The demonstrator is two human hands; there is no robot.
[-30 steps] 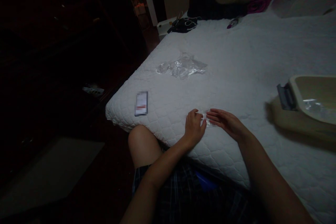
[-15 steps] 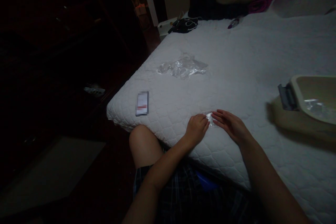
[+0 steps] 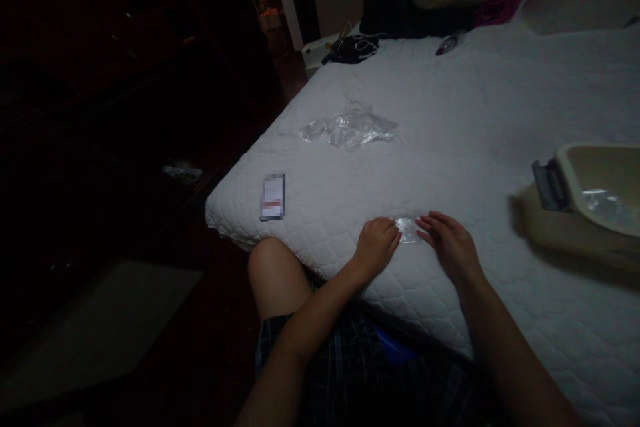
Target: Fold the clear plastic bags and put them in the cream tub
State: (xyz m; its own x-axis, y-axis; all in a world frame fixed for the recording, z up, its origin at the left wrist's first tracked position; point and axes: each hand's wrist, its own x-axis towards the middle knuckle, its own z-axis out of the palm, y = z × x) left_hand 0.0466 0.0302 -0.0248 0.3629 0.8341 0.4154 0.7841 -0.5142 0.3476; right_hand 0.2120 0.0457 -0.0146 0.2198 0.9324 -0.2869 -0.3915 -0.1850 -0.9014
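A small, clear plastic bag (image 3: 409,230) lies flat on the white quilted bed near its front edge. My left hand (image 3: 376,245) rests over the bag's left end, its fingers curled together onto the plastic. At the right end is my right hand (image 3: 450,240), fingers apart and tips by the bag's edge; whether they touch it I cannot tell. Farther back on the bed lies a crumpled sheet of clear plastic (image 3: 350,130).
A phone (image 3: 273,197) with a blurred screen lies at the bed's left corner. To the right stands a cream plastic bin (image 3: 565,227) with a grey handle and clear plastic inside. Dark cloth with a white cord (image 3: 350,49) sits at the far edge.
My right hand has shifted a little to the right, uncovering more of the small bag. My left hand keeps its place on the left end.
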